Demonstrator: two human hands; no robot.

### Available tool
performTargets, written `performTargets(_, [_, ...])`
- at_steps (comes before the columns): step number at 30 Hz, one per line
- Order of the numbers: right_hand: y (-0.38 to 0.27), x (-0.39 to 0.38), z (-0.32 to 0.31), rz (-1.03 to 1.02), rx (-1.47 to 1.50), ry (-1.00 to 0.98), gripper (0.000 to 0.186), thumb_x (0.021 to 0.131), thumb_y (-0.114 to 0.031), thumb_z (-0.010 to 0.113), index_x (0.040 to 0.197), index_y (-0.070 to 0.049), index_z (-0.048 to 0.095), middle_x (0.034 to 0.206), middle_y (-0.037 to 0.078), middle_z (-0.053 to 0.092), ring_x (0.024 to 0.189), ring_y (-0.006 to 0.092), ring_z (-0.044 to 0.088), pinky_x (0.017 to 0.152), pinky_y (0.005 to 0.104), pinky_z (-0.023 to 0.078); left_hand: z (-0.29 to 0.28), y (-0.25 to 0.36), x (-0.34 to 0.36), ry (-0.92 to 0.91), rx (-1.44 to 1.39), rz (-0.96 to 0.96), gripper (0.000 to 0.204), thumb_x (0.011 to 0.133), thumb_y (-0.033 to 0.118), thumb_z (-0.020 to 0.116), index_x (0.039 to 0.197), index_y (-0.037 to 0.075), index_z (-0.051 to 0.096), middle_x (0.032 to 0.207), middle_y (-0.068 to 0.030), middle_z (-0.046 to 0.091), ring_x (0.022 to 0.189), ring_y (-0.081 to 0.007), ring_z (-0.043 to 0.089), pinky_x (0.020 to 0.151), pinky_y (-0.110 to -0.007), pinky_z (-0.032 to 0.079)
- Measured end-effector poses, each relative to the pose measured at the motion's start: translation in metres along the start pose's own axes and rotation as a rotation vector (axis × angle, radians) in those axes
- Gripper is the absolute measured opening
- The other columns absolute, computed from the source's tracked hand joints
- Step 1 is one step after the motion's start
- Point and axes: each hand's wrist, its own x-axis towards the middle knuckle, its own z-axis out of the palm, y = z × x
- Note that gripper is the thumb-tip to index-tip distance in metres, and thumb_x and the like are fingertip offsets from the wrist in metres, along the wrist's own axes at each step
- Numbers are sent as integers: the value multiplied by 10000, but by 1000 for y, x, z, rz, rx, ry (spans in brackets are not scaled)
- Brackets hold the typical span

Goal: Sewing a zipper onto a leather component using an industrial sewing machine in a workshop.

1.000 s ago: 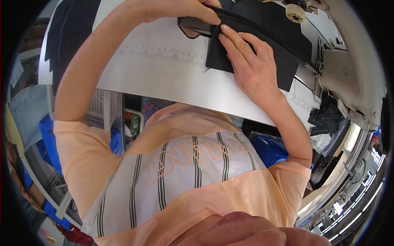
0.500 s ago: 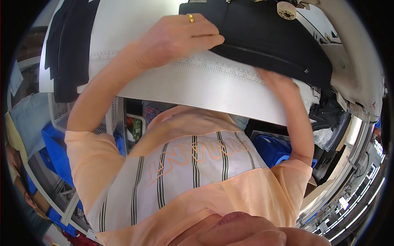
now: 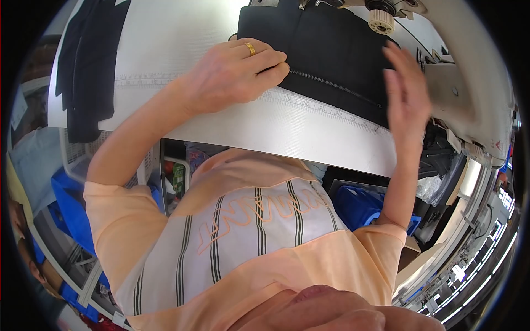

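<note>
A black fabric piece (image 3: 326, 44) with a long zipper (image 3: 331, 84) lies spread on the white table (image 3: 276, 127), over a printed measuring scale. My left hand (image 3: 237, 71), a ring on one finger, has bent fingers closed on the fabric's left edge at the zipper's end. My right hand (image 3: 407, 88) is raised at the fabric's right side, slightly blurred, with fingers apart and extended. The sewing machine (image 3: 464, 105) stands just beyond it, its pale knob (image 3: 381, 22) above the fabric.
More black fabric pieces (image 3: 91, 60) hang over the table's left end. Below are a white plastic basket (image 3: 74, 154) and blue bins (image 3: 74, 204), with another blue bin (image 3: 353, 207) at lower right. Black items and clear plastic (image 3: 428, 190) are piled by the machine.
The black fabric has been spread flatter, exposing the zipper. My left hand has come down along its left edge. My right hand has moved rightward off the fabric's middle and lifted.
</note>
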Motion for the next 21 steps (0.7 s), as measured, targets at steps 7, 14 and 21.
performTargets(7, [-8,35,63,-111,-246,-282,486,949,-364,559,1397,-190,484,1446,83,466,1332,314,423,1094,421,334,6,-27,16,-12,21,11,259,685,50,701,944,40,679,937,-51,646,802,-197,646,659,-285,540])
performTargets(14, [15,62,67,14,-146,-214,301,893,-267,631,1132,-85,643,1139,94,655,963,291,620,852,369,505,20,-62,32,-95,182,37,227,823,122,691,1023,19,669,895,-62,674,721,-178,640,644,-276,526])
performTargets(21, [0,49,80,-113,273,38,144,852,-169,689,986,-139,732,1044,10,707,862,193,650,745,311,541,25,-59,32,9,140,27,351,625,101,743,968,60,683,929,-6,610,776,-172,611,652,-305,509])
